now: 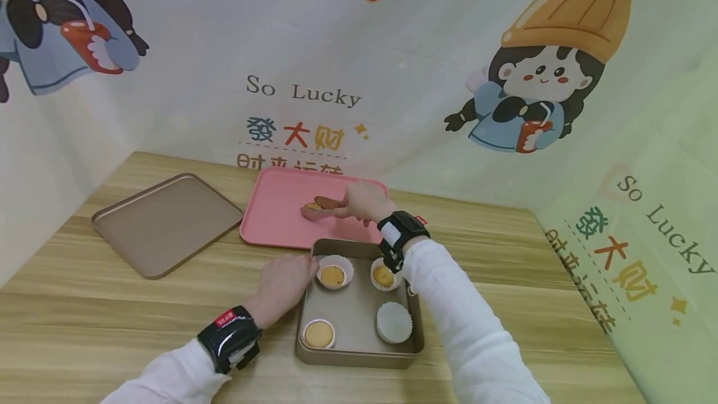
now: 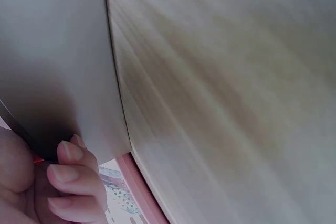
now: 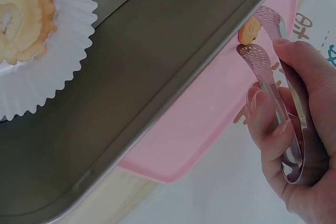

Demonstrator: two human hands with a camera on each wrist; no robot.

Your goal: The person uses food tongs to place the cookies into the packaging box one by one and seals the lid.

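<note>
My right hand (image 1: pixel 367 201) holds metal tongs (image 3: pixel 257 59) with perforated ends, reaching over the pink tray (image 1: pixel 275 220). A small golden cookie (image 3: pixel 249 30) lies between the tong ends; whether both ends touch it I cannot tell. At the far left corner of a deep rectangular baking pan (image 1: pixel 359 359), my left hand (image 1: pixel 285 282) grips the rim. In the left wrist view, its fingers (image 2: pixel 79 182) curl against the pan's outer wall. Inside the pan stand white paper cups: cookies sit in the far left cup (image 1: pixel 348 267), far right and near left ones. No cookie shows in the near right cup (image 1: pixel 394 323).
To the left of the pink tray lies a flat brown baking sheet (image 1: pixel 168 223), its corner close to the tray's edge. All of this rests on a wood-grain table (image 1: pixel 477 254). Behind the table hangs a printed white backdrop (image 1: pixel 409 111) with cartoon figures.
</note>
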